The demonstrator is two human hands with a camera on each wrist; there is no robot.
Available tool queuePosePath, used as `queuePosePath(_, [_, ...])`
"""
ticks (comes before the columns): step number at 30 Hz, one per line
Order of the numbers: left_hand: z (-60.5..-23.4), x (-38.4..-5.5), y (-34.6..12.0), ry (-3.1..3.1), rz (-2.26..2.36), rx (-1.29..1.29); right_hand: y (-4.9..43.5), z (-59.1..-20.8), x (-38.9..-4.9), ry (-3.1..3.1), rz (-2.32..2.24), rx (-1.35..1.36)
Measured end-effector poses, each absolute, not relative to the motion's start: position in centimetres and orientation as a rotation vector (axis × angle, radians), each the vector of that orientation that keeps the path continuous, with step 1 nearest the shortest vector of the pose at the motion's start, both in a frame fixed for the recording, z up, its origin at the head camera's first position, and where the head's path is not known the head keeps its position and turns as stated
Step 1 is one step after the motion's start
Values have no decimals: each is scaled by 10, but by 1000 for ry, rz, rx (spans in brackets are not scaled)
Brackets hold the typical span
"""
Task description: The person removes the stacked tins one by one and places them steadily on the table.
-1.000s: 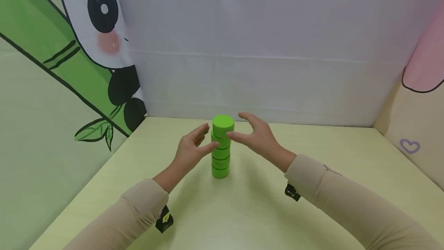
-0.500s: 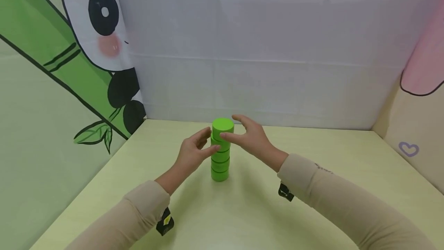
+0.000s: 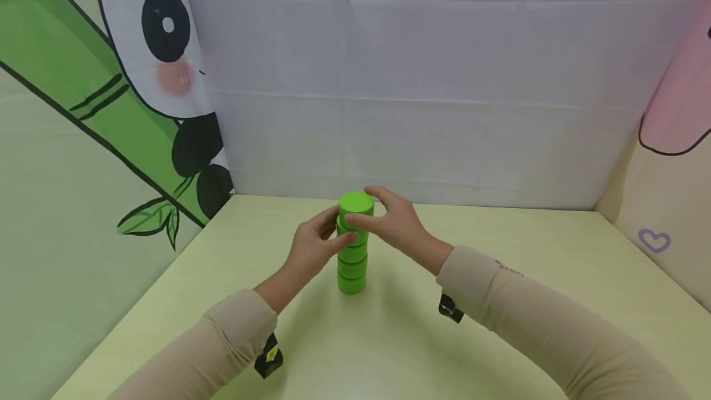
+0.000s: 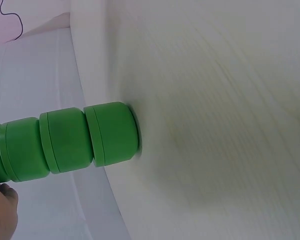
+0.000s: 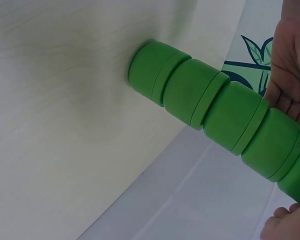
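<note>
From the head view, my left hand (image 3: 311, 244) and right hand (image 3: 401, 221) curve around the upper end of the upright green stack (image 3: 354, 254) on the table (image 3: 555, 245); I can't tell whether either grips it.

From the left wrist, its lowest block (image 4: 115, 133) stands flat.

From the right wrist, the sides look smooth: probably light, stiff, slightly slippery, best pinched across one block.
</note>
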State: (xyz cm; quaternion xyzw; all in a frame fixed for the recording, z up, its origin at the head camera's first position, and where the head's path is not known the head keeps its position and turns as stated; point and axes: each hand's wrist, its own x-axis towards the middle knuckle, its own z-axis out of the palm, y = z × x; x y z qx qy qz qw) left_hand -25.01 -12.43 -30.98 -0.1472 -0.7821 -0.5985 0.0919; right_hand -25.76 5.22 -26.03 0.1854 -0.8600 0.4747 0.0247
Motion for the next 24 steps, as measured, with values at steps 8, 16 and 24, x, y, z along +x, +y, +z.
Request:
queuePosePath(8, [-309, -249, -125, -2334, -1762, -424, 52, -261, -260, -2673, 1486, 548])
queuePosePath(16, [-309, -248, -124, -2325, -1751, -417, 52, -262, -259, -2658, 1497, 557])
queuePosePath(24, [-310, -249, -124, -2331, -1733, -387, 51, -264, -260, -2626, 1530, 585])
